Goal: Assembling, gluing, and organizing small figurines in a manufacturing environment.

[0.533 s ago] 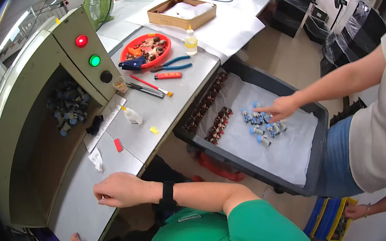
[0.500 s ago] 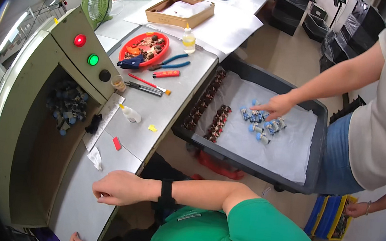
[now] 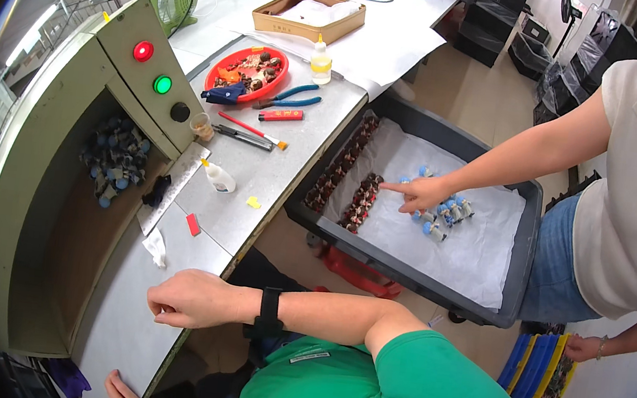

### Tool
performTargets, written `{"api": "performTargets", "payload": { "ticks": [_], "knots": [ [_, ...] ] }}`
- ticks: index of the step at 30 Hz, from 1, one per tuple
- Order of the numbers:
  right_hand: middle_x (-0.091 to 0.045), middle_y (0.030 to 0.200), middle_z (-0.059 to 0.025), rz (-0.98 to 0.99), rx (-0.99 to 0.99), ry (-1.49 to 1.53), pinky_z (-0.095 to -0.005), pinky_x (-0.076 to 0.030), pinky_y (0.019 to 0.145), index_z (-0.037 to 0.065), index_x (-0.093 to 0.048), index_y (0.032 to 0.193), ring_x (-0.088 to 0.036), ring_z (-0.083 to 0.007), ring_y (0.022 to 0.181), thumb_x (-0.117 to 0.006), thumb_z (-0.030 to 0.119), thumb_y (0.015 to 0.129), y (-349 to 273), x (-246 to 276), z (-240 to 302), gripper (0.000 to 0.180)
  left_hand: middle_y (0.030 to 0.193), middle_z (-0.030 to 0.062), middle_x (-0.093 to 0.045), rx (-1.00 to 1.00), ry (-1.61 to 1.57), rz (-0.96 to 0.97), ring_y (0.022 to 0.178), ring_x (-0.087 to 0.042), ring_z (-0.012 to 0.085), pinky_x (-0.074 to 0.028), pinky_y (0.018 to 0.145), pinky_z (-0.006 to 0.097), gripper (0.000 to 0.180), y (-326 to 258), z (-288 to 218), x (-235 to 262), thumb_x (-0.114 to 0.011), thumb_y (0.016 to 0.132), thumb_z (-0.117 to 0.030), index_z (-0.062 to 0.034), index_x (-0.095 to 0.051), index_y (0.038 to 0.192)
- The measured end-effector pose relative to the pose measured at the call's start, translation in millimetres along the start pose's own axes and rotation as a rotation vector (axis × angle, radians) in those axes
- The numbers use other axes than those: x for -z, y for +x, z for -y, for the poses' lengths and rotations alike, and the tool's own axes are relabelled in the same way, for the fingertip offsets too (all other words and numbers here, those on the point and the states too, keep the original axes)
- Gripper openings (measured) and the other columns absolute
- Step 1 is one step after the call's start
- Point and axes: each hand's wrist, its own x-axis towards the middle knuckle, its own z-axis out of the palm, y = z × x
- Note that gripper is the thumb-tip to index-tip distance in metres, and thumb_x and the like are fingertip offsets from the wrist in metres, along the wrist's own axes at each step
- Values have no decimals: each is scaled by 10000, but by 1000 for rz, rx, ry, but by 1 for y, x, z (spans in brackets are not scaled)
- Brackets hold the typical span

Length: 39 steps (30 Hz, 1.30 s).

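Co-worker's finger (image 3: pixel 393 187) now nearer the knobbly dark figurine row (image 3: pixel 362 202), perhaps plastic.

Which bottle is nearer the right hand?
The white bottle, between the right hand and the black pens; the yellowish bottle stands farther off, beside the red tray.

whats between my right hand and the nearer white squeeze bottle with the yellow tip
In the head view, a small flat red block lies between your right hand and bottle, slightly left of their line.
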Motion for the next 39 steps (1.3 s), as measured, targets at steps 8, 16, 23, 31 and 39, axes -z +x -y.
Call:
{"api": "performTargets", "payload": {
  "ticks": [8,16,23,31,39],
  "knots": [
    [-619,702,-73,-9,36,-4,-395,-461,589,70,-577,827,-609,-293,663,-627,165,802,0,-3,-3,110,961,148,-598,-57,-104,21,910,-565,280,-429,838,330,348,2,29,-15,-364,1013,-248,35,-563,1051],
    [-608,681,-70,-31,54,-28,-381,-457,575,71,-567,809,-606,-283,645,-628,149,801,1,-3,-3,99,978,148,-599,-28,-121,15,920,-564,279,-428,845,328,326,2,24,-13,-369,1011,-228,28,-565,1063],
    [-635,713,-77,12,-3,-34,-400,-476,607,69,-587,812,-625,-296,694,-629,154,784,3,-1,0,99,1029,153,-605,-15,-116,1,958,-567,280,-427,863,331,332,0,33,-15,-367,1011,-226,33,-560,1088],
    [-585,676,-71,-31,80,-83,-386,-441,573,70,-553,813,-589,-279,657,-641,165,796,6,-1,2,130,1098,140,-595,-26,-292,-75,1044,-551,248,-402,943,319,329,5,107,-64,-394,1011,-207,52,-566,1119],
    [-573,663,-75,-1,-89,-7,-350,-440,560,59,-538,805,-580,-243,617,-652,153,808,3,-4,7,148,767,178,-662,-214,-26,-278,668,-639,304,-529,589,379,221,-1,37,-26,-606,912,-165,54,-636,923]
  ]
}}
